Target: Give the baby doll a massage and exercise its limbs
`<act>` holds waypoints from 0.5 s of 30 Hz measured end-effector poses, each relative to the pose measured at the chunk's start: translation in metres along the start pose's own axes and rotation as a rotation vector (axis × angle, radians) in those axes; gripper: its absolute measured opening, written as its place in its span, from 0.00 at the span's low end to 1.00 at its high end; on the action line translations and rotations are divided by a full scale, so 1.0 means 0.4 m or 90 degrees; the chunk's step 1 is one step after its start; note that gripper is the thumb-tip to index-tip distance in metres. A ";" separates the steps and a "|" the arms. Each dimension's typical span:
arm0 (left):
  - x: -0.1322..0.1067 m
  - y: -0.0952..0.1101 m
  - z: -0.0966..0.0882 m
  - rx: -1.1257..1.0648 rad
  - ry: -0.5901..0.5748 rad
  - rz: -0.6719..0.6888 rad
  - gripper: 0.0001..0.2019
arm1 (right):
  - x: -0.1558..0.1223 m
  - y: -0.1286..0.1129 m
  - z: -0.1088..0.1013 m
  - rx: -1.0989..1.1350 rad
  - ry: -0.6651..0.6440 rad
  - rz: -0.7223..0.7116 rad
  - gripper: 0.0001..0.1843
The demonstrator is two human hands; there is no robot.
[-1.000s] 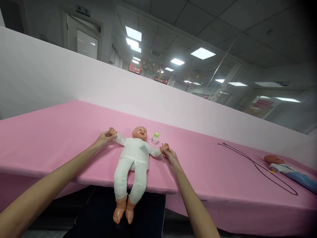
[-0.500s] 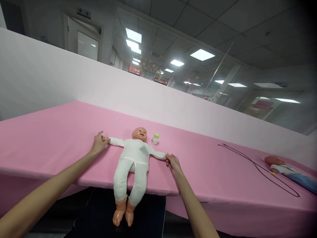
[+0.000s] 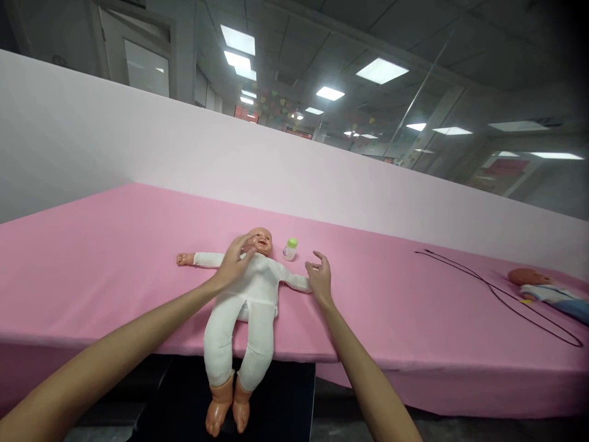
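Observation:
A baby doll (image 3: 251, 301) in a white suit lies on its back on the pink table (image 3: 115, 258), arms spread, its legs hanging over the front edge. My left hand (image 3: 234, 263) rests on the doll's upper chest by its chin, fingers stretched out. My right hand (image 3: 319, 277) hovers just above the end of the doll's left arm, fingers loosely curled and apart, holding nothing. A small white bottle with a green cap (image 3: 289, 248) stands just right of the doll's head.
A thin black cable (image 3: 497, 298) loops across the table's right side. A second doll in blue clothes (image 3: 547, 294) lies at the far right. A pale pink partition wall (image 3: 230, 159) runs along the back of the table.
Both hands have let go of the doll's hands. My left hand moved right onto the doll's chest; my right hand lifted off the doll's arm and opened.

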State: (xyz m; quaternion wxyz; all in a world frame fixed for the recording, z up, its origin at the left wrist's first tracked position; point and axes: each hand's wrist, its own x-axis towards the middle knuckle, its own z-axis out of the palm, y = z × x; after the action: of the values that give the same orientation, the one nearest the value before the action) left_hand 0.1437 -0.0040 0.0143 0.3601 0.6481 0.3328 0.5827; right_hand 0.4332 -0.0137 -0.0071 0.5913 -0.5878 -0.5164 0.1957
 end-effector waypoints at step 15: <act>0.248 -0.155 0.374 -0.352 -0.056 -0.445 0.25 | 0.180 0.128 0.123 -0.302 -0.225 -0.299 0.37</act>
State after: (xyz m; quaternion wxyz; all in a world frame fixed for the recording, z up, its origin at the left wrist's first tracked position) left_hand 0.3018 0.1007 0.0033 0.7092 0.4001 0.3478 0.4648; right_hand 0.4390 0.0827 -0.0367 0.3692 -0.5307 -0.7624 0.0282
